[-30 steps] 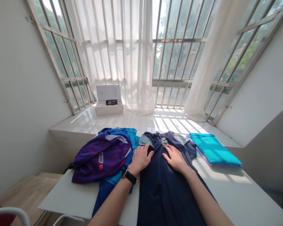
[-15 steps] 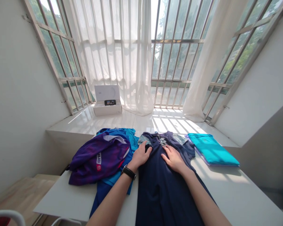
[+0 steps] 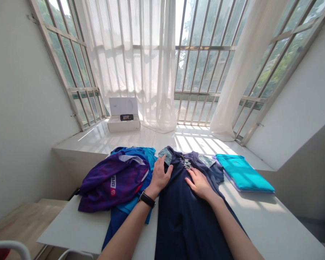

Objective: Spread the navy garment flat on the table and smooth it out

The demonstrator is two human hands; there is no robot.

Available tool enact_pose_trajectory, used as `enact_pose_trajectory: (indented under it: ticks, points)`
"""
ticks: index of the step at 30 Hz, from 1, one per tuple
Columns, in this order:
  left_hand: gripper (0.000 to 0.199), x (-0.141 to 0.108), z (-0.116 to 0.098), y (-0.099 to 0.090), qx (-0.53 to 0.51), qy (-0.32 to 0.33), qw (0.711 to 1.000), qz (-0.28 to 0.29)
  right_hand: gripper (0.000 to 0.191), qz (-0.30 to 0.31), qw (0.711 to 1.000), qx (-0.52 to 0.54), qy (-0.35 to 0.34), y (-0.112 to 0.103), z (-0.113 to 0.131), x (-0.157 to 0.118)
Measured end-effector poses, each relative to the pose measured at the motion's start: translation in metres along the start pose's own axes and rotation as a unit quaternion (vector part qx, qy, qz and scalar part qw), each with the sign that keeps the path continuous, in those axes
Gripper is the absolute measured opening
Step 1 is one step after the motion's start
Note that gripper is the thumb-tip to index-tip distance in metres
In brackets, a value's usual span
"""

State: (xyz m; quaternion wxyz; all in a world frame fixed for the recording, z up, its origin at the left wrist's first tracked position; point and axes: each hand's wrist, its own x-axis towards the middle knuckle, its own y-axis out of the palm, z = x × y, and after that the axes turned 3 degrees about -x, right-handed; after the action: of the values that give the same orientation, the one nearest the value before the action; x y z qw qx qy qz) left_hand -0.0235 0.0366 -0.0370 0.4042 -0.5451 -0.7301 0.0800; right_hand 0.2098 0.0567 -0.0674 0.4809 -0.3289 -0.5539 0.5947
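Observation:
A dark navy dress [image 3: 189,216] lies on the white table, its shoulders toward the window and a patterned trim at its neckline. My left hand [image 3: 160,175], with a black watch on the wrist, touches the grey-green patterned left shoulder [image 3: 166,156] of the dress. Its fingers are stretched out and the thumb is apart from them; the fingertips are partly hard to make out against the cloth. Flat on the dress's chest, just below the trim, rests my right hand [image 3: 199,183], fingers spread.
Left of the dress is a loose pile with a purple shirt [image 3: 103,184] over blue clothes [image 3: 119,224]. Folded turquoise cloth [image 3: 245,175] sits on the right side of the table [image 3: 281,227]. An open white box [image 3: 124,126] with a phone-like device [image 3: 126,117] stands on the windowsill.
My left hand has shifted slightly up and left, and the patterned left shoulder of the dress has moved outward and up with it. My right hand stays nearly in place.

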Motion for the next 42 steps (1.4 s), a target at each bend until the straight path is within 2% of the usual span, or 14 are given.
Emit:
enact_pose_trajectory:
  ticks: [5,9,12,15,19,22,24,27,29,31,34,36,39,42]
  points:
    - [0.064,0.005,0.004,-0.011,0.075,0.028,0.993,-0.088,0.055,-0.003,1.000,0.006,-0.004,0.001,-0.001,-0.001]
    - [0.044,0.005,0.002,-0.017,0.098,0.034,0.992,-0.068,0.056,0.005,1.000,0.009,-0.004,0.000,-0.001,-0.001]
    - [0.039,0.005,0.002,-0.016,0.082,0.052,0.994,-0.051,0.056,0.004,1.000,0.012,-0.003,-0.001,0.000,-0.001]
    - [0.050,0.004,0.006,-0.011,0.044,0.038,0.997,-0.053,0.056,0.008,1.000,0.012,-0.002,-0.004,0.001,-0.001]
    - [0.075,0.004,0.015,-0.001,-0.029,-0.024,0.997,-0.065,0.056,0.016,1.000,0.012,-0.007,-0.005,0.002,-0.002]
    - [0.083,0.004,0.018,0.002,-0.056,-0.045,0.995,-0.072,0.055,0.014,1.000,0.017,-0.014,-0.006,0.003,-0.002]
    - [0.080,0.004,0.015,0.000,-0.059,-0.027,0.995,-0.070,0.055,0.011,1.000,0.021,-0.016,-0.006,0.003,-0.002]
    - [0.065,0.003,0.005,-0.008,-0.051,0.051,0.996,-0.060,0.055,0.009,0.999,0.025,-0.018,-0.006,0.003,-0.003]
    - [0.051,-0.001,-0.006,-0.012,-0.057,0.117,0.991,-0.036,0.055,0.007,1.000,0.024,-0.018,-0.005,0.003,-0.003]
    - [0.034,-0.007,-0.017,-0.013,-0.089,0.164,0.982,0.023,0.054,0.003,1.000,0.019,-0.019,-0.004,0.002,-0.003]
    - [0.018,-0.016,-0.027,-0.007,-0.149,0.177,0.964,0.131,0.052,-0.001,1.000,0.010,-0.024,-0.004,0.002,-0.002]
    - [0.012,-0.021,-0.028,-0.001,-0.156,0.162,0.959,0.175,0.050,-0.002,1.000,0.007,-0.028,-0.005,0.003,-0.003]
    - [0.021,-0.024,-0.023,0.007,-0.134,0.129,0.962,0.199,0.048,-0.002,1.000,0.005,-0.026,-0.007,0.004,-0.004]
    - [0.042,-0.025,-0.017,0.010,-0.127,0.113,0.963,0.209,0.047,0.000,1.000,0.006,-0.023,-0.008,0.006,-0.004]
